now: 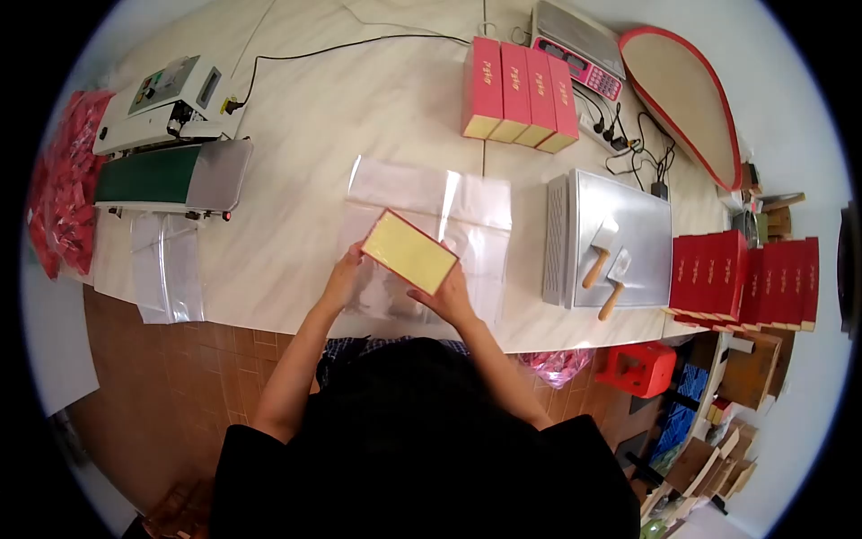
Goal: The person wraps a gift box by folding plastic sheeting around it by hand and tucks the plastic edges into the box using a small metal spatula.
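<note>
Holding a cream-faced box [410, 251] with red edges, you have it raised above the near middle of a pale, marbled table [310, 112]. Your left hand [343, 277] grips its left end; your right hand [449, 295] curls around its right end, thumb near the lower corner. Both grips are as wide as the box, which tilts down toward your right. Beneath it, clear plastic sheeting [480, 202] lies creased on the tabletop. Beyond that, four red boxes [521, 94] stand side by side, just in front of a scale [579, 54] with pink keys. To your right, two wooden-handled scrapers [595, 268] rest on a flat metal unit [642, 207]. To your left sits a machine with a green belt [144, 175].
</note>
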`<state>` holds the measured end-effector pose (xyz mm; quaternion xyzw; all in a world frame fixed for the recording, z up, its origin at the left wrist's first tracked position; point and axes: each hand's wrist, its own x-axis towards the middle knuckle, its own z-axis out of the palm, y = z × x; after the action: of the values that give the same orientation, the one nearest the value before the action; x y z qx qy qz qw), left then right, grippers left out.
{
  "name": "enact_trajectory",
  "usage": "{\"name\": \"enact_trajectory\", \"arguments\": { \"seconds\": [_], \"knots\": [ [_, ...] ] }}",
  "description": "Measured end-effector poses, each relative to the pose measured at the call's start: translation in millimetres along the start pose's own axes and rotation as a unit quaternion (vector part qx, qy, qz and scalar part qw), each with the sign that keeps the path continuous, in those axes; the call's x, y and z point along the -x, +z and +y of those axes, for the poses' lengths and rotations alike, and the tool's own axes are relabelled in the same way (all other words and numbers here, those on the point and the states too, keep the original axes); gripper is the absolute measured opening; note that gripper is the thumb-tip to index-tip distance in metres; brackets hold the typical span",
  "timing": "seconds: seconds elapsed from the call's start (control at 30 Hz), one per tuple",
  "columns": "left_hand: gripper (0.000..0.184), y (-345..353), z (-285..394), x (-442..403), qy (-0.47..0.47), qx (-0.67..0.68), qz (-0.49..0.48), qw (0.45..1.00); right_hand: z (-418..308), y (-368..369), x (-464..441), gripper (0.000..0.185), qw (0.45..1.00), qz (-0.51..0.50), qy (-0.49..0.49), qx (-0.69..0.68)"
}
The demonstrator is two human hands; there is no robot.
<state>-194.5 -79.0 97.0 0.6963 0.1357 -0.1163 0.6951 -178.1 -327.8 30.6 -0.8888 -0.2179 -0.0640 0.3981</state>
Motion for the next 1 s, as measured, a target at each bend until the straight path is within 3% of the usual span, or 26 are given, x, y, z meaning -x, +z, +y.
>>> {"name": "enact_trajectory", "arguments": {
  "seconds": [0.03,0.07,0.1,0.17,0.2,0.23,0.3,0.33,0.37,0.4,0.47,0.5,0.57,0.67,0.8,0.87,1.0],
  "knots": [
    [0.072,-2.6,6.5,-0.2,0.002,0.014,-0.022,1.000,10.9,20.8,-5.2,0.098,0.999,0.019,-0.043,-0.021],
    [0.070,-5.8,4.2,-3.6,0.005,0.036,-0.009,0.999,-16.8,-4.7,-29.9,0.093,0.994,-0.087,0.022,-0.070],
    [0.070,-15.5,-0.9,-9.5,0.008,0.040,-0.003,0.999,-32.1,-17.7,-46.3,0.093,0.993,-0.092,0.016,-0.069],
    [0.067,-35.2,-20.5,-24.8,-0.065,0.092,-0.034,0.993,-54.0,-32.8,-64.2,0.081,0.975,-0.086,0.178,-0.105],
    [0.059,-35.1,-27.6,-33.7,-0.045,0.153,-0.023,0.987,-64.5,-39.5,-76.8,0.076,0.976,-0.059,0.165,-0.126],
    [0.059,-38.3,-37.4,-40.8,-0.044,0.164,-0.024,0.985,-72.0,-50.0,-87.8,0.077,0.965,-0.073,0.216,-0.131],
    [0.044,-45.5,-27.2,-54.3,-0.002,-0.086,-0.009,0.996,-80.6,-56.9,-120.0,0.075,0.902,-0.024,0.318,-0.291],
    [0.044,-47.7,-33.7,-63.4,-0.002,-0.072,-0.011,0.997,-72.9,-58.1,-135.9,0.074,0.896,-0.038,0.330,-0.294],
    [0.041,-51.8,-43.7,-72.0,0.076,-0.211,0.029,0.974,-69.5,-58.2,-152.8,0.074,0.899,-0.041,0.332,-0.281],
    [0.042,-55.2,-50.8,-80.3,0.151,-0.345,0.072,0.923,-70.1,-58.8,-172.1,0.075,0.913,-0.034,0.327,-0.240],
    [0.045,-59.3,-64.5,-93.2,0.175,-0.353,0.115,0.912,-86.9,-64.1,-226.4,0.077,0.941,-0.031,0.316,-0.118],
    [0.049,-61.5,-70.8,-96.5,0.198,-0.373,0.155,0.893,-73.1,-55.8,-246.8,0.077,0.948,0.009,0.287,-0.138],
    [0.050,-73.1,-80.5,-100.5,0.189,-0.359,0.154,0.901,-31.4,-39.1,-291.8,0.077,0.980,0.066,0.189,-0.016],
    [0.050,-77.8,-89.4,-102.4,0.180,-0.347,0.148,0.909,5.9,-17.5,-362.6,0.068,0.961,0.084,0.217,0.152],
    [0.048,-77.3,-88.4,-102.3,0.166,-0.340,0.147,0.914,65.6,5.8,-415.8,0.063,0.937,0.092,0.172,0.290],
    [0.047,-80.5,-86.6,-102.7,0.166,-0.340,0.144,0.914,85.0,12.2,-424.0,0.056,0.891,0.138,0.149,0.405],
    [0.043,-77.9,-81.2,-101.4,0.165,-0.343,0.144,0.913,82.6,30.7,-426.7,0.048,0.872,0.135,0.120,0.455]
  ]
}}
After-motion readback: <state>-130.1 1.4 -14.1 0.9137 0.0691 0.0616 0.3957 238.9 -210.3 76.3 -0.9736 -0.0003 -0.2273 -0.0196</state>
